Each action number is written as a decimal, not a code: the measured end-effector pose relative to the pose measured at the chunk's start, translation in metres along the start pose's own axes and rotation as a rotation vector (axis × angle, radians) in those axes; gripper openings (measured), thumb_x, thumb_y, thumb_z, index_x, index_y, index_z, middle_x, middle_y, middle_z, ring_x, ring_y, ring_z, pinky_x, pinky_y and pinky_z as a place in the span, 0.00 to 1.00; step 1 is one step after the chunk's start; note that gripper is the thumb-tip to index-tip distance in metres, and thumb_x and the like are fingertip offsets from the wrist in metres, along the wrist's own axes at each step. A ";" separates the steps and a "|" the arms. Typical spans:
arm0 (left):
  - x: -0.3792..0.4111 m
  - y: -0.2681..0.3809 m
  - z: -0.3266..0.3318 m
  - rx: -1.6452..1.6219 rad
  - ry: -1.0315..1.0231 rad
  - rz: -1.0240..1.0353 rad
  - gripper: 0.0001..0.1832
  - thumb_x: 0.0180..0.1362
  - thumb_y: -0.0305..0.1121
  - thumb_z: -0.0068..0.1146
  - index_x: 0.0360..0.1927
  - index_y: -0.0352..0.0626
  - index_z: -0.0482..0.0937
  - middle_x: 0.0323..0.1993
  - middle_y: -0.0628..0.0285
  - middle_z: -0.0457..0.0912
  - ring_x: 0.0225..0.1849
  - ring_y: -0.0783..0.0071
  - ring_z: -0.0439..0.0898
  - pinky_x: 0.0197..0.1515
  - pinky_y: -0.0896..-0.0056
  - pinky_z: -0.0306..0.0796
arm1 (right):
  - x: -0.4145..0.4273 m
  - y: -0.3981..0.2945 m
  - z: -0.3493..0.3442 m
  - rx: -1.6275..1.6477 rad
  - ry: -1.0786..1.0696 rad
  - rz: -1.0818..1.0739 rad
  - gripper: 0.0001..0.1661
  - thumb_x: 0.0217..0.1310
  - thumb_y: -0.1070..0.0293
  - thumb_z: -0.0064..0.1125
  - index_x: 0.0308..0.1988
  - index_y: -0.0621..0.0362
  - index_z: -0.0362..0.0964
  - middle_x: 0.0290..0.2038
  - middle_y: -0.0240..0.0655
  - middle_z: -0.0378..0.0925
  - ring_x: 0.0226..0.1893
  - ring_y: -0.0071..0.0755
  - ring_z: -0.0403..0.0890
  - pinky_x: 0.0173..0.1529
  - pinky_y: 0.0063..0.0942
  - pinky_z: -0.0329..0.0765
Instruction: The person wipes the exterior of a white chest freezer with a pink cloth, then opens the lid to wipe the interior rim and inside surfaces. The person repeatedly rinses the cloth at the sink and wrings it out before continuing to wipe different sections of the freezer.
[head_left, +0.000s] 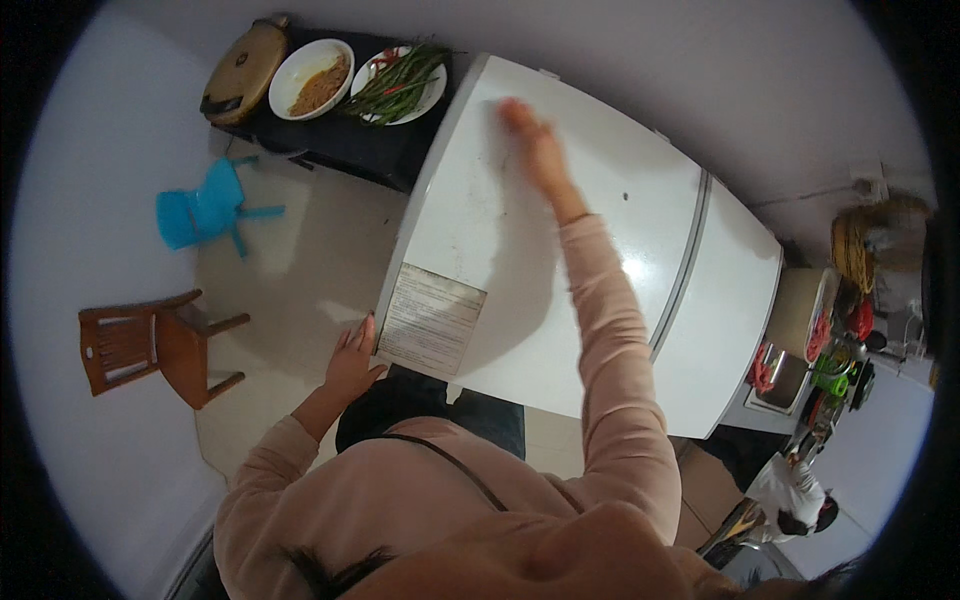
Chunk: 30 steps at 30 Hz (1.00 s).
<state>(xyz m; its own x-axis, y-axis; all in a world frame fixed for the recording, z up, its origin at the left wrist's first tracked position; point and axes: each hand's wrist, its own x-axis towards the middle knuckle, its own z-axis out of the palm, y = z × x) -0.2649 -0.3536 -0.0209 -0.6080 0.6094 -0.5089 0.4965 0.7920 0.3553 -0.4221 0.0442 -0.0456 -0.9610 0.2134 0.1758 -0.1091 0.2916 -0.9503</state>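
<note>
A large white chest freezer (517, 247) stands before me, with a grey seam across its top and a printed sheet (433, 319) on its near left corner. My right hand (534, 146) is over the far left part of the white surface, somewhat blurred; nothing shows in it, though whether it touches the surface is unclear. Small dark specks lie on the surface beside it. My left hand (354, 360) rests at the near left edge, next to the sheet, fingers extended and empty.
A dark table (337, 154) holds a white bowl (304, 58), a plate of green beans (397, 86) and a brown round appliance (247, 71). A blue plastic stool (214, 202) and a wooden chair (176, 345) stand left. A person (787, 487) is at the far right, near a sink (784, 382).
</note>
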 end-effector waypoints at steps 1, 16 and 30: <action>-0.002 -0.002 0.006 -0.012 0.029 0.004 0.47 0.45 0.35 0.57 0.60 0.35 0.36 0.60 0.51 0.52 0.59 0.60 0.57 0.60 0.58 0.47 | 0.005 -0.005 -0.024 0.164 0.096 0.068 0.23 0.63 0.63 0.25 0.54 0.57 0.57 0.50 0.37 0.67 0.54 0.30 0.63 0.58 0.27 0.55; 0.005 -0.016 0.011 0.040 0.125 0.148 0.45 0.46 0.39 0.55 0.60 0.35 0.39 0.59 0.52 0.54 0.60 0.65 0.56 0.60 0.60 0.49 | -0.051 -0.029 0.038 -0.594 -0.595 -0.172 0.27 0.62 0.52 0.18 0.59 0.43 0.48 0.61 0.23 0.46 0.62 0.27 0.46 0.64 0.37 0.31; 0.004 -0.025 0.019 0.045 0.217 0.224 0.45 0.45 0.40 0.56 0.59 0.34 0.41 0.58 0.53 0.56 0.58 0.64 0.60 0.57 0.60 0.54 | -0.009 0.001 -0.016 -1.092 -0.275 -0.074 0.27 0.59 0.77 0.25 0.57 0.48 0.52 0.59 0.27 0.52 0.62 0.35 0.46 0.64 0.36 0.37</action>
<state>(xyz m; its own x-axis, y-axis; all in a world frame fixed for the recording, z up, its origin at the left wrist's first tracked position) -0.2678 -0.3716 -0.0462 -0.5959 0.7662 -0.2404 0.6575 0.6374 0.4018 -0.4098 0.0574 -0.0441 -0.9994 -0.0114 0.0319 -0.0171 0.9830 -0.1829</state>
